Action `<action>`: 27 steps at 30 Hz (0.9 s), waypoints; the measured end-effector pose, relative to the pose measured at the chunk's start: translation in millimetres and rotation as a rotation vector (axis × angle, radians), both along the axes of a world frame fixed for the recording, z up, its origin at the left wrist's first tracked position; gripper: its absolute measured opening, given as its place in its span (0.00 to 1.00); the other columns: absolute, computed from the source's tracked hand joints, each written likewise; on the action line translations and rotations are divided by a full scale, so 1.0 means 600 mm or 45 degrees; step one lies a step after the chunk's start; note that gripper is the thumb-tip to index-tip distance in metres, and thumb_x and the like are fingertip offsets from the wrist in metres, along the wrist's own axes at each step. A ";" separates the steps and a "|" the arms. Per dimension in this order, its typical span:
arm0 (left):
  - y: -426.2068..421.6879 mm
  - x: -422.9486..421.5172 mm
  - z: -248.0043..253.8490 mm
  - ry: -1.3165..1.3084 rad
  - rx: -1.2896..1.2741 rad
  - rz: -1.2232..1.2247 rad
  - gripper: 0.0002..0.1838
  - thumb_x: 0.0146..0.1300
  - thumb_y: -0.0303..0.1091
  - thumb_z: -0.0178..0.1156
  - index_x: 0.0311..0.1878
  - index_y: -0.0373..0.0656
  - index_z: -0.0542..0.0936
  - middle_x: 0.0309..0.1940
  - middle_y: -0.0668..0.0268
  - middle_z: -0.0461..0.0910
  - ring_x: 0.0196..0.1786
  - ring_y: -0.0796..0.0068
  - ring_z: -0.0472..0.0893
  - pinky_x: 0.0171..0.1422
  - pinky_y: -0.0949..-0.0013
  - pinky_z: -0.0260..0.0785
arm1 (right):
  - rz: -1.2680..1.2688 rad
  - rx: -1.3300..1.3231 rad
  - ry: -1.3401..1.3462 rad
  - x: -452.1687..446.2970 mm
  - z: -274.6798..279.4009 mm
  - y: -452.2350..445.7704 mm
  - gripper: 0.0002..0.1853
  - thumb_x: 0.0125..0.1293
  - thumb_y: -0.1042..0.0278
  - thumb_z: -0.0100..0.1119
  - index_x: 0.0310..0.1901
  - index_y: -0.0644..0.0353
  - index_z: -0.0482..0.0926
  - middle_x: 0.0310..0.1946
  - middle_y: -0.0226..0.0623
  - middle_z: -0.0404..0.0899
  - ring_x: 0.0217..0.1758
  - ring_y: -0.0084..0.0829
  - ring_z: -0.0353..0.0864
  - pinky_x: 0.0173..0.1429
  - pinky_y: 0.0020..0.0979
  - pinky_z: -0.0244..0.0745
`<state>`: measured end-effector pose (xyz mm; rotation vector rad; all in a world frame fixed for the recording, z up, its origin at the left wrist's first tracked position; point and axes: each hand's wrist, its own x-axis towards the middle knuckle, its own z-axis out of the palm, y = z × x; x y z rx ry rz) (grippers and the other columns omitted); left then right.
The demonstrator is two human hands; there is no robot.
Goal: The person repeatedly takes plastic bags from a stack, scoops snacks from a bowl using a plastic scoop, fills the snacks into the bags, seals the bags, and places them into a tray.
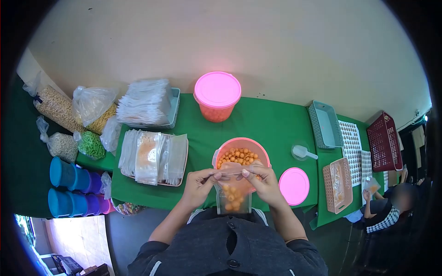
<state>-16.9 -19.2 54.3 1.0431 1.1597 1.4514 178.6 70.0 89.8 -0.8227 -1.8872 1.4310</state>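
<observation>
A clear plastic pouch (234, 198) hangs upright in front of my body, with round orange snack balls in its lower part. My left hand (199, 185) pinches the left end of its top edge between thumb and fingers. At the right end of that edge, my right hand (262, 183) has a similar pinch. The top edge is stretched nearly straight between both hands. Just behind the pouch stands an open pink bucket (261, 151) with more orange snack balls (237, 155) inside; the hands and pouch cover its near side.
Right of the bucket lie a pink lid (294, 186) and a clear scoop (302, 152). A lidded pink bucket (217, 97) stands behind. Plastic pouches (152, 156) fill trays at left, beside bagged snacks (57, 108). At far right, a person (386, 209) holds a pouch near baskets (337, 185).
</observation>
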 end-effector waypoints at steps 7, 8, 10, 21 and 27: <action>-0.015 -0.109 -0.022 0.776 -0.049 0.339 0.16 0.74 0.41 0.53 0.51 0.38 0.81 0.54 0.56 0.81 0.61 0.60 0.77 0.67 0.58 0.65 | -0.707 0.022 0.046 0.177 -0.063 0.108 0.12 0.71 0.66 0.53 0.46 0.63 0.84 0.39 0.34 0.84 0.37 0.21 0.76 0.39 0.23 0.70; -0.033 -0.135 -0.032 0.783 -0.057 0.359 0.16 0.74 0.41 0.53 0.51 0.38 0.81 0.54 0.56 0.81 0.61 0.60 0.77 0.67 0.58 0.65 | -0.964 0.046 -0.119 0.253 -0.079 0.139 0.13 0.73 0.66 0.52 0.49 0.63 0.83 0.39 0.31 0.82 0.39 0.22 0.76 0.40 0.25 0.72; -0.069 -0.184 -0.059 1.744 -0.275 0.645 0.16 0.67 0.34 0.59 0.56 0.41 0.77 0.61 0.55 0.75 0.67 0.53 0.71 0.71 0.50 0.61 | -1.483 -0.030 0.385 0.432 -0.173 0.207 0.16 0.73 0.67 0.52 0.55 0.67 0.78 0.44 0.35 0.79 0.40 0.28 0.78 0.43 0.28 0.75; -0.146 -0.263 -0.143 1.673 -0.481 0.645 0.22 0.56 0.21 0.60 0.57 0.42 0.76 0.61 0.56 0.75 0.63 0.54 0.73 0.67 0.52 0.64 | -1.919 -0.069 1.308 0.833 -0.406 0.151 0.28 0.71 0.64 0.49 0.62 0.83 0.63 0.60 0.59 0.70 0.63 0.51 0.74 0.71 0.45 0.72; -0.147 -0.257 -0.109 1.708 -0.471 0.597 0.19 0.56 0.21 0.60 0.52 0.43 0.80 0.54 0.57 0.79 0.58 0.55 0.77 0.66 0.53 0.65 | -1.894 -0.416 1.343 0.701 -0.388 0.184 0.29 0.76 0.58 0.40 0.69 0.73 0.56 0.66 0.57 0.66 0.69 0.51 0.69 0.74 0.44 0.68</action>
